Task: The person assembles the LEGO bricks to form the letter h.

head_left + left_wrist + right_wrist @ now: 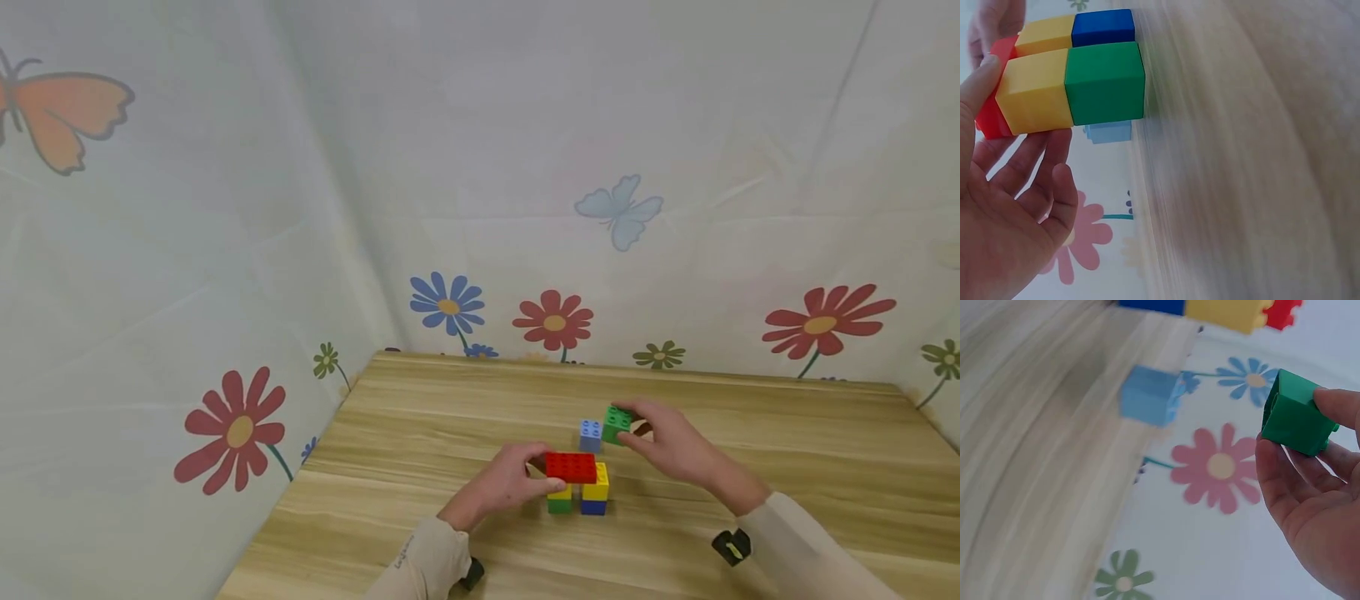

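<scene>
My left hand [516, 482] grips the left end of a long red block [571, 468], thumb on the near side and fingers behind. That red block bridges two short stacks: a yellow block [1035, 90] over a green block [1107, 84] on the left, and a yellow block [597, 482] over a dark blue block [593, 507] on the right. Between thumb and fingers, my right hand [675, 446] pinches a small green block [1300, 412], held up off the table behind the stacks. A light blue block [591, 435] stands on the table just left of it.
The wood-grain table [435, 400] runs back to a white cloth wall [480, 167] printed with flowers and butterflies. A second cloth wall [150, 300] borders the table on the left.
</scene>
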The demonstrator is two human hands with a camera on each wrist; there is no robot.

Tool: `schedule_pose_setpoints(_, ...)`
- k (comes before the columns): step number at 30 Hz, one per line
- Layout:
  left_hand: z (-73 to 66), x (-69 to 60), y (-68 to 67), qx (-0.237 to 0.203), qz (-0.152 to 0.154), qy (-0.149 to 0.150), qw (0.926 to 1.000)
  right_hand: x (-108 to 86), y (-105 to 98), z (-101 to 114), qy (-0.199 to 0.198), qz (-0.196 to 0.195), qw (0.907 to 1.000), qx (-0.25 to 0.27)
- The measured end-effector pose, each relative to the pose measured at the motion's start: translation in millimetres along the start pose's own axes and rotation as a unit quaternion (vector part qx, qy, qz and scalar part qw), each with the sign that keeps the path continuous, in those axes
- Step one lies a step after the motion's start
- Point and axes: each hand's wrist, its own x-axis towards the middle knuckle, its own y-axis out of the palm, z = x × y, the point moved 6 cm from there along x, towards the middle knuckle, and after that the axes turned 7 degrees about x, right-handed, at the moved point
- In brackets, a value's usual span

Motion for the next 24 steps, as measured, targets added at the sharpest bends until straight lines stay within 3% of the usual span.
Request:
schedule_pose_setpoints(6,-3.1,-0.1,-0.3,0.001,0.000,0.014,0.9999,-1.1,5.2,30.1,-0.044,0.013,0.9987,0.020)
schedule_pose_setpoints(12,-5.0,1.0,0.2,0.001,-0.001,0.020,0.9998,-1.3,16.2,45.2,-0.086,0.037,0.9952,0.028)
schedule_pose_setpoints(17,-7.7,1.6,-0.1,-0.005,-0.006,0.027,0.9996,-2.2,26.5,51.6,-0.092,0.058,0.9933,0.040)
schedule_pose_setpoints(24,-8.1,1.2,0.1,-0.008,-0.007,0.028,0.9995,-2.9,33.4,50.5,-0.072,0.074,0.9934,0.050)
